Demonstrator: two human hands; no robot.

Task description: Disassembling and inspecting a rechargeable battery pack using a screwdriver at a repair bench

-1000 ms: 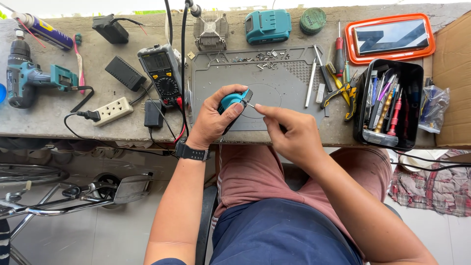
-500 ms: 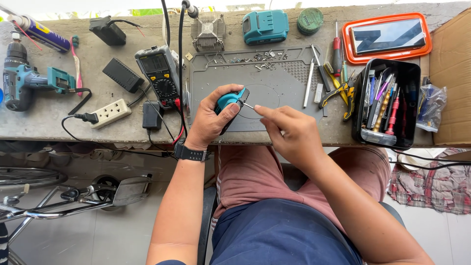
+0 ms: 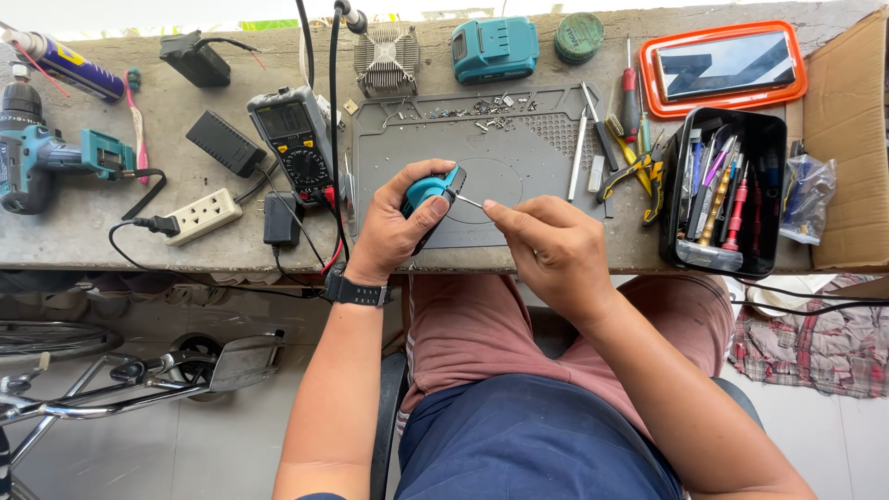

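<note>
Teal battery module, clamped in left hand above grey work mat; right hand pinching thin metal probe at its edge: best kept steady, tip squarely seated.

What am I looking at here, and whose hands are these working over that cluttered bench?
The picture comes from a camera worn on a person's head, looking down. Their left hand grips a small teal and black plastic device. Their right hand pinches a thin metal tool whose tip meets it. Beneath lies a grey rubber work mat on a concrete bench. Around it sit a black multimeter, a white power strip and a black tray of screwdrivers.
</note>
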